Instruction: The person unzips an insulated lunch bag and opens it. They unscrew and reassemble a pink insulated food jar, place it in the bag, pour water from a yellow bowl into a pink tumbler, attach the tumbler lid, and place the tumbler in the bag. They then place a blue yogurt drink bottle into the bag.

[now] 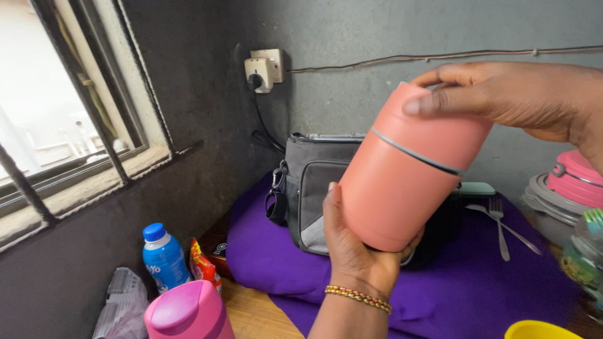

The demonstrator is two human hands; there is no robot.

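- The left hand (355, 251) is cupped under the base of the salmon-pink flask (408, 169).
- The right hand (521, 100) is clasped over its lid.
- The flask's long axis is tilted, lid up-right, between both hands.
- A grey bag (311, 182) is seen behind.

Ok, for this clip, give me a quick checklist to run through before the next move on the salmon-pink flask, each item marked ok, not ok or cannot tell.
1. Left hand supports the base of the flask: ok.
2. Right hand has its grip on the lid end: ok.
3. Flask upright: not ok, it is tilted.
4. Lid sealed at the grey band: cannot tell.
5. Grey bag behind is open to receive it: cannot tell.
6. Fork on the purple cloth lies apart from the flask: ok.
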